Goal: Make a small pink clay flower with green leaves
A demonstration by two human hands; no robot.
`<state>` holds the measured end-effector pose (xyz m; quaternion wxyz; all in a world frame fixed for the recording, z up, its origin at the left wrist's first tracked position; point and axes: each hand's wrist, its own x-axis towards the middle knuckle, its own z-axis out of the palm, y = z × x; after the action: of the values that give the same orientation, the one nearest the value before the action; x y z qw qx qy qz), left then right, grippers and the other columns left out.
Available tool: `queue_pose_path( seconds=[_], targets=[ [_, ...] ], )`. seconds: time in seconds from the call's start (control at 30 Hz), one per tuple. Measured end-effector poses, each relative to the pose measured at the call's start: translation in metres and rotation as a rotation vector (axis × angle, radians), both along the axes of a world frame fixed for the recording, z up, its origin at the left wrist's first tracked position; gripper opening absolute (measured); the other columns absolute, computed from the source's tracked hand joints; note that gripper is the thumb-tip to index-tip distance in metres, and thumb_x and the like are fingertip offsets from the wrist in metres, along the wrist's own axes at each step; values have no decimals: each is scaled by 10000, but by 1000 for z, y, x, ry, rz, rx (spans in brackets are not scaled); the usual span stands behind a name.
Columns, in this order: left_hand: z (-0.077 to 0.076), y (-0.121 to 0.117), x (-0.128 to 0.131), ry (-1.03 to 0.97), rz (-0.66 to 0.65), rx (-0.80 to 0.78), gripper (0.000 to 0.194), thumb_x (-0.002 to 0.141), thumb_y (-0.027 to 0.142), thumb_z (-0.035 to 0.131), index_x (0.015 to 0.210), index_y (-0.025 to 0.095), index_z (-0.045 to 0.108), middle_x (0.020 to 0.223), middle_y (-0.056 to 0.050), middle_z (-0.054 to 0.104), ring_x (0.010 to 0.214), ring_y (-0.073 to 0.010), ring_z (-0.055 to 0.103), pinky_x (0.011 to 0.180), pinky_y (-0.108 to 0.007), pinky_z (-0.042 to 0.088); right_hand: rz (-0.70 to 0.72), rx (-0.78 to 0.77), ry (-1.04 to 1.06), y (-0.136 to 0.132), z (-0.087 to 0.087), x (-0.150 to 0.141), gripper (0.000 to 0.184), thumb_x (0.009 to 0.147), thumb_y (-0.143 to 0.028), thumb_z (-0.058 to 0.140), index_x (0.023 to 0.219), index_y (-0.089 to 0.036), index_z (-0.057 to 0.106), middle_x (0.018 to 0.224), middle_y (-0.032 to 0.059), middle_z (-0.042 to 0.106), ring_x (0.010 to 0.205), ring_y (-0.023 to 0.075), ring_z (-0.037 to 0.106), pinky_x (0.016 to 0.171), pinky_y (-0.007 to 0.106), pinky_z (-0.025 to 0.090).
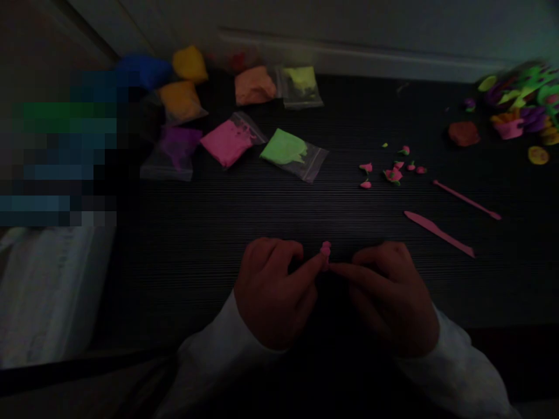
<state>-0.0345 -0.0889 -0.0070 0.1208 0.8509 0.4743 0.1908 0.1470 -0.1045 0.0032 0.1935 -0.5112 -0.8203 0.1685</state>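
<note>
Small pink piece was worked between two hands on a dark surface

The left hand (279, 285) was clamped on a small pink piece (325, 251), its fingertips at the side of the soft, lumpy form, near the front of the dark, fine-lined surface (209, 227). The right hand (393, 291) reached in from the other side, one outstretched finger touching or nearly touching the piece's lower end; whether its fingers were closed on it could not be told. Both wrists showed light sleeves (227, 337).

Just beyond the right hand, a pink knife-shaped tool (439, 233) lay slantwise, with a slim pink rod (467, 200) behind it. To their left sat a scatter of pink-and-green buds (393, 174), a tiny yellow-green scrap (385, 145) behind them.

Farther to the left, clear bags held pink clay (227, 142), light green clay (283, 148), purple clay (180, 145) and orange clay (180, 100). Behind these stood a yellow-orange pack (190, 64), a blue pack (144, 71), salmon clay (255, 86) and pale yellow clay (300, 80).

At the far right, a reddish-brown lump (463, 134) and a yellow disc (538, 155) lay near a heap of multicoloured shapes (526, 102). A pale, box-like object (48, 291) filled the left edge, its details too dim to read.
</note>
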Motion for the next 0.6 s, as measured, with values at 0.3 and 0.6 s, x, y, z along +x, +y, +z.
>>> queue_pose_path(
  seconds=[0.3,0.6],
  targets=[
    [2,0,-2,-88,-19,30,301,674,153,479,940,228,596,773,-44,497,755,-162,409,697,-373,382,13,-2,-49,2,0,-2,293,717,-204,462,990,-226,567,784,38,515,703,151,431,670,352,301],
    [2,0,-4,-73,-49,20,292,674,159,477,933,222,597,770,-47,497,756,-166,407,686,-371,385,8,-17,-79,3,0,-4,272,720,-219,468,971,-224,574,792,34,533,712,155,444,685,355,293]
  ],
)
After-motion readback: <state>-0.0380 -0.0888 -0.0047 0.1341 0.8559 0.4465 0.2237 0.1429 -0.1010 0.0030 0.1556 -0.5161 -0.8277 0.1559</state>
